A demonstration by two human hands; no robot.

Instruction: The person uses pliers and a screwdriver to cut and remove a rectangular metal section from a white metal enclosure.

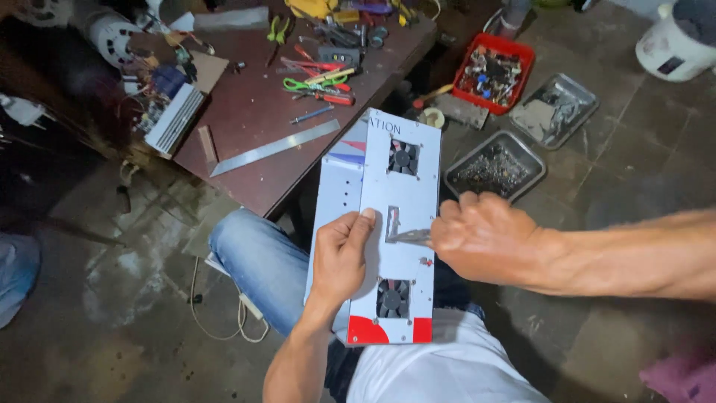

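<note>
A long white metal case with two small black fans and red corners rests on my lap, its far end pointing at the table. My left hand grips its left edge near the middle, thumb on the top panel. My right hand is closed on a metal tool whose tip touches the panel between the fans, next to a small grey bracket.
A dark red worktable carries pliers, screwdrivers, a steel ruler and a circuit board unit. On the floor to the right lie two metal trays of small parts, a red bin and a white bucket.
</note>
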